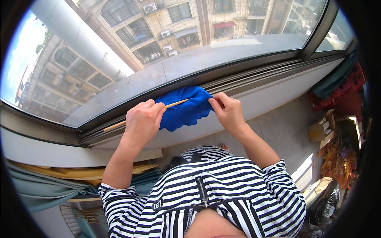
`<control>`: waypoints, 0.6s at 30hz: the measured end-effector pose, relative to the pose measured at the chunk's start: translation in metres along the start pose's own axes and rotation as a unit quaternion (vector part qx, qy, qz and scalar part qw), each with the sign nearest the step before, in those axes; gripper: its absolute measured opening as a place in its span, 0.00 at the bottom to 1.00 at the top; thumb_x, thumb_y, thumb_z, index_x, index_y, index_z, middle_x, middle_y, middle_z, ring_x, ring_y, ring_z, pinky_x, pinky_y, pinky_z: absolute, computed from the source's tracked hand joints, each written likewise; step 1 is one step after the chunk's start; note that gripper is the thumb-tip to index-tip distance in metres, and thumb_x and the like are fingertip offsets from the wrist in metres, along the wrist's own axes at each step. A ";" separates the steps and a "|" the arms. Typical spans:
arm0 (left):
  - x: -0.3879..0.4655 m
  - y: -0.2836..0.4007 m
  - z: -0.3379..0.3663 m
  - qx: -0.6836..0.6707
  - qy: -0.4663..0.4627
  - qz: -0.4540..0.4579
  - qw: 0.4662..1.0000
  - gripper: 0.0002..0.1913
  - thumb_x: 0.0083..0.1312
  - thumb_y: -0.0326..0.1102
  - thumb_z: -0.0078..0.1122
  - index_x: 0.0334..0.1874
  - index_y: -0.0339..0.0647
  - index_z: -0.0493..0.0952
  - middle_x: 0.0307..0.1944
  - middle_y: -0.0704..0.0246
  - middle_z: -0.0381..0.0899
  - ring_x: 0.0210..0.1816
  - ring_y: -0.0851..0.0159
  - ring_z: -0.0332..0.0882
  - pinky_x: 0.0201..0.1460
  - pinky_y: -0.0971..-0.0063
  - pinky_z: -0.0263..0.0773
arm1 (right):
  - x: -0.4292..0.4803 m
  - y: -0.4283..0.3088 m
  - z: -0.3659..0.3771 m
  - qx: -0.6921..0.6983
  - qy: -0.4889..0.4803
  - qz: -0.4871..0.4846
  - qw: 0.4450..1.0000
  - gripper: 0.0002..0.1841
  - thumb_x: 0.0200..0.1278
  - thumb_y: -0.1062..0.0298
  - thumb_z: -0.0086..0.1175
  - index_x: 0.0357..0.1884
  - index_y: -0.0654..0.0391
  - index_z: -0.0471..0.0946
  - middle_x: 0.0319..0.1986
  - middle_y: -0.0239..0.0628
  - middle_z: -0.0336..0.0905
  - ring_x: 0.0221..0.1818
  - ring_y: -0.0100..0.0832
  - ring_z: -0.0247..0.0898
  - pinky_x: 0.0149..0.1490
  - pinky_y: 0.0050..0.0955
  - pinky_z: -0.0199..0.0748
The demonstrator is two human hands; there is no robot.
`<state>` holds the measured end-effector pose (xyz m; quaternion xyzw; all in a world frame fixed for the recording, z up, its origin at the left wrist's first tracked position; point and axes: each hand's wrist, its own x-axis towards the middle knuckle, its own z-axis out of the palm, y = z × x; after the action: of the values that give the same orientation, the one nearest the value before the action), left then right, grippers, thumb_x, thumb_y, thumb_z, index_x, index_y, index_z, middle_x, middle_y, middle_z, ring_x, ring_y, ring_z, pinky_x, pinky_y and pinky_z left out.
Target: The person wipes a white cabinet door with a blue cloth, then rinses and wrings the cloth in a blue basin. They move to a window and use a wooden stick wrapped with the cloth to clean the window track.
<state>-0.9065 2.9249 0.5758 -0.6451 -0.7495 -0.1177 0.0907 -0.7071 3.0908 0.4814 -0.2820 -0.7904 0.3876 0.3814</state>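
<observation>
A blue cloth (190,111) with a wavy lower edge lies over the metal window track (253,78). My left hand (144,122) is closed around a thin wooden stick (114,126), likely a chopstick, whose one end sticks out at the left and whose other end rests on the cloth. The cloth's left edge is partly hidden by this hand, so whether the fingers also hold it I cannot tell. My right hand (227,111) pinches the cloth's right corner between thumb and fingers.
A glass window pane (190,64) stands beyond the track. Green curtains (44,187) hang at the lower left. On the floor at right are an open cardboard box (317,132), dried-looking orange foliage (339,160) and a black plastic bag (324,205). Red fabric (342,90) lies behind.
</observation>
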 end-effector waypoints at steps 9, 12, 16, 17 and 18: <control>0.023 0.022 0.001 0.034 -0.032 0.028 0.999 0.08 0.68 0.36 0.62 0.32 0.42 0.79 0.26 0.66 0.76 0.30 0.58 0.79 0.33 0.65 0.74 | -0.026 0.029 -0.025 -0.022 0.018 -0.024 0.999 0.08 0.71 0.68 0.59 0.34 0.62 0.81 0.20 0.37 0.79 0.21 0.25 0.71 0.27 0.24 0.68; 0.039 0.031 0.003 0.067 -0.065 0.044 0.995 0.09 0.70 0.36 0.60 0.30 0.41 0.78 0.26 0.65 0.76 0.30 0.57 0.80 0.33 0.65 0.75 | -0.033 0.037 -0.033 -0.031 0.025 -0.028 0.999 0.08 0.71 0.69 0.59 0.34 0.62 0.81 0.20 0.37 0.79 0.20 0.26 0.71 0.27 0.24 0.67; 0.067 0.053 0.016 0.077 -0.090 0.064 0.991 0.11 0.71 0.36 0.58 0.30 0.40 0.78 0.28 0.65 0.79 0.31 0.57 0.82 0.34 0.66 0.77 | -0.039 0.044 -0.044 -0.019 0.042 -0.018 0.999 0.07 0.70 0.70 0.59 0.34 0.62 0.80 0.20 0.37 0.78 0.20 0.26 0.71 0.27 0.24 0.68; 0.075 0.061 0.019 0.086 -0.087 0.069 0.990 0.11 0.72 0.36 0.58 0.30 0.40 0.78 0.29 0.65 0.79 0.31 0.57 0.82 0.34 0.66 0.77 | -0.041 0.045 -0.047 -0.016 0.047 -0.011 0.999 0.07 0.69 0.70 0.60 0.33 0.62 0.81 0.21 0.39 0.79 0.21 0.30 0.73 0.28 0.27 0.69; 0.083 0.070 0.024 0.094 -0.084 0.076 0.989 0.11 0.72 0.36 0.57 0.30 0.40 0.78 0.29 0.65 0.80 0.31 0.57 0.83 0.34 0.66 0.77 | -0.043 0.047 -0.050 -0.013 0.053 -0.004 0.999 0.06 0.68 0.70 0.60 0.33 0.61 0.81 0.22 0.41 0.80 0.21 0.35 0.74 0.28 0.29 0.70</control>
<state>-0.8493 3.0206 0.5813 -0.6961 -0.7113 0.0155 0.0961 -0.6357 3.1042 0.4461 -0.3040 -0.7752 0.3608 0.4202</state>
